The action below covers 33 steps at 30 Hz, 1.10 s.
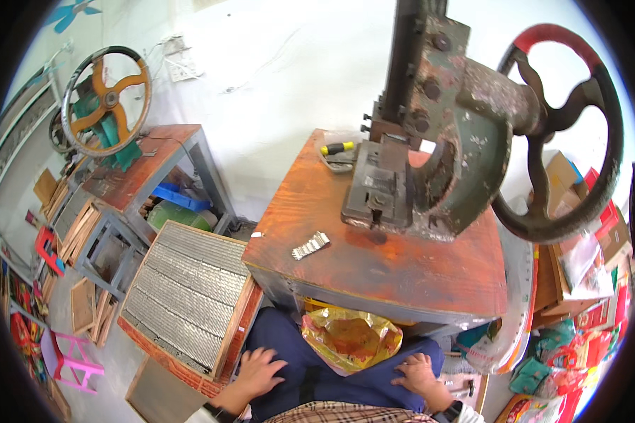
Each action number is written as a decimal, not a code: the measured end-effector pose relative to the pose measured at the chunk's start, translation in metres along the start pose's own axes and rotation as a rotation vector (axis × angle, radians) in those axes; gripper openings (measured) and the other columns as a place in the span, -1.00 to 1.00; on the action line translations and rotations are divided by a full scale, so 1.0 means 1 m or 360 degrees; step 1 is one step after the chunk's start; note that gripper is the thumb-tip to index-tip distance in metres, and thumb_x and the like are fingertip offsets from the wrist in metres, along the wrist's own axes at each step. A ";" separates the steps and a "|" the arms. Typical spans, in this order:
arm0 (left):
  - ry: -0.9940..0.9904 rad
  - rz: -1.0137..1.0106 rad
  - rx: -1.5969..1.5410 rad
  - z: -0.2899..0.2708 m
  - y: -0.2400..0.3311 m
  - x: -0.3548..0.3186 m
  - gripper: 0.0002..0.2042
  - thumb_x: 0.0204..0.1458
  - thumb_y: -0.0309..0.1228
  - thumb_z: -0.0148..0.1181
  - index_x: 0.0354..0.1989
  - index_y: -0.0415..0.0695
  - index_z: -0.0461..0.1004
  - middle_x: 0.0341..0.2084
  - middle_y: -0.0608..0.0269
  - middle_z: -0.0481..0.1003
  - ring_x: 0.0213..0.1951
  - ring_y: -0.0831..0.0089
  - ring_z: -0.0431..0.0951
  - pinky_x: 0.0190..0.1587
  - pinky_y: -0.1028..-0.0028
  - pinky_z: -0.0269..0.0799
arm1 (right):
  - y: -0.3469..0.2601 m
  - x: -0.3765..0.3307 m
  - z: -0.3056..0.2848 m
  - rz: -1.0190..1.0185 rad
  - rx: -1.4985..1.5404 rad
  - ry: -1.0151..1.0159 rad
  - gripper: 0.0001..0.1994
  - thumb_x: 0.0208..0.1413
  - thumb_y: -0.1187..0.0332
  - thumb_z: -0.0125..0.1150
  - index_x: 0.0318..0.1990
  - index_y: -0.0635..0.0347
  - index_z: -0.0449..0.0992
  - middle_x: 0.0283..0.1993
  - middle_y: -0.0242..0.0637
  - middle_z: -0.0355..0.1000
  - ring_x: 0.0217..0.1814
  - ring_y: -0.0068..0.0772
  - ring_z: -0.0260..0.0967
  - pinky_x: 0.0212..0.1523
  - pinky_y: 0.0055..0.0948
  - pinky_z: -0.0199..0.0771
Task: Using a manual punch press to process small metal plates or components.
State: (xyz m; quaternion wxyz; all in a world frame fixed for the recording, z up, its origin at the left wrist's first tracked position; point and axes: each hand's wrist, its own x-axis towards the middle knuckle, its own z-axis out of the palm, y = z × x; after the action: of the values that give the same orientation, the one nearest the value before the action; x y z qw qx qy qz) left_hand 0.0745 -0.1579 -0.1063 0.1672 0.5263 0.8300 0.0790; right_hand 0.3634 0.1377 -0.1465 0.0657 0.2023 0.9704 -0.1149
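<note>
My left hand [261, 371] lies on my left thigh, fingers spread, with nothing in it. Across my lap, my right hand [417, 374] rests on the other thigh, fingers apart and also bare. Between my knees sits a yellow plastic bag [353, 340] with its mouth gaping. Ahead of me is a wooden-topped bench [282, 257] carrying a green-grey hand press [466, 141] with a big handwheel [540, 148] on its right. A small cluster of silvery metal pieces [310, 245] lies on the bench, left of the press.
To my left, a wooden tray [180, 292] holds rows of small metal pieces. A yellow-and-black handle [336, 149] sits in a small dish behind the press. Another press [107, 102] stands on a far-left table. A pink stool [77, 363] is at left; cartons [578, 268] and bags crowd the right.
</note>
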 end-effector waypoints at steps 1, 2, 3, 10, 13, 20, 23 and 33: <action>-0.0211 0.0103 0.0180 0.003 -0.002 0.015 -0.73 -0.20 -0.18 0.33 -0.27 0.11 0.58 0.06 0.23 0.32 0.19 0.13 0.16 0.09 -0.14 0.06 | -0.003 -0.012 -0.011 0.0042 0.0018 -0.0141 -0.67 -0.25 0.07 0.36 -0.25 -0.13 0.61 -0.10 -0.39 0.40 0.08 -0.18 0.21 0.10 -0.07 0.16; -0.0323 0.0189 0.0306 0.010 -0.002 0.027 -0.74 -0.19 -0.17 0.32 -0.26 0.14 0.58 0.08 0.22 0.30 0.21 0.11 0.13 0.08 -0.21 0.01 | -0.004 -0.028 -0.017 0.0087 0.0040 -0.0300 -0.66 -0.28 0.03 0.39 -0.27 -0.18 0.62 -0.08 -0.41 0.39 0.08 -0.19 0.20 0.09 -0.10 0.17; -0.0435 0.0289 0.0431 0.009 -0.001 0.038 -0.74 -0.18 -0.16 0.32 -0.25 0.17 0.58 0.09 0.20 0.28 0.22 0.09 0.09 0.07 -0.29 -0.03 | -0.004 -0.039 -0.014 0.0125 0.0061 -0.0332 -0.66 -0.28 0.03 0.39 -0.27 -0.18 0.62 -0.08 -0.41 0.39 0.08 -0.19 0.20 0.09 -0.10 0.17; -0.0252 0.0317 0.0289 0.016 -0.013 0.045 -0.83 -0.17 -0.23 0.30 -0.39 0.04 0.58 -0.07 0.26 0.38 0.09 0.19 0.24 0.05 -0.09 0.04 | -0.013 -0.059 0.011 0.0271 0.0054 -0.0336 -0.72 -0.25 0.10 0.39 -0.33 -0.09 0.60 -0.21 -0.42 0.44 0.01 -0.27 0.26 0.04 -0.18 0.21; -0.0298 0.0345 0.0226 0.019 -0.022 0.040 -0.87 -0.17 -0.27 0.30 -0.43 0.03 0.56 -0.26 0.35 0.44 -0.05 0.27 0.33 -0.02 0.03 0.08 | -0.031 -0.055 -0.012 0.0336 0.0095 -0.0368 -0.71 -0.23 0.11 0.37 -0.30 -0.09 0.59 -0.21 -0.42 0.45 -0.02 -0.26 0.28 0.04 -0.18 0.21; -0.0346 0.0363 -0.0483 0.012 -0.035 0.034 -0.91 -0.20 -0.34 0.29 -0.51 0.01 0.52 -0.51 0.42 0.43 -0.22 0.41 0.39 -0.06 0.22 0.06 | -0.039 -0.064 -0.004 0.0464 0.0329 -0.0417 -0.72 -0.12 0.05 0.31 -0.27 -0.07 0.58 -0.14 -0.39 0.45 0.04 -0.20 0.27 0.09 -0.08 0.19; -0.0455 0.0516 -0.0166 -0.003 -0.029 0.039 -0.91 -0.23 -0.36 0.30 -0.52 0.02 0.51 -0.50 0.43 0.43 -0.22 0.41 0.39 -0.08 0.23 0.05 | -0.045 -0.065 -0.017 0.0379 0.0247 -0.0549 -0.72 -0.10 0.05 0.30 -0.26 -0.07 0.58 -0.10 -0.38 0.44 0.05 -0.18 0.25 0.09 -0.05 0.19; -0.0542 0.0629 -0.0079 0.008 -0.027 0.063 -0.92 -0.20 -0.33 0.22 -0.49 0.04 0.50 -0.43 0.45 0.44 -0.20 0.38 0.37 -0.13 0.16 0.06 | 0.001 -0.126 0.029 0.0618 0.1034 -0.0516 -0.76 -0.28 0.27 0.36 -0.34 -0.02 0.59 -0.32 -0.32 0.47 -0.09 -0.16 0.33 0.01 -0.17 0.27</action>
State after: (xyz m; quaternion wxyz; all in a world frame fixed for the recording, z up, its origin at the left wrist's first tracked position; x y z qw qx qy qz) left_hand 0.0300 -0.1135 -0.1342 0.2986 0.6797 0.6687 0.0409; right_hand 0.4804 0.0839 -0.1531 0.1708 0.3712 0.8045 -0.4311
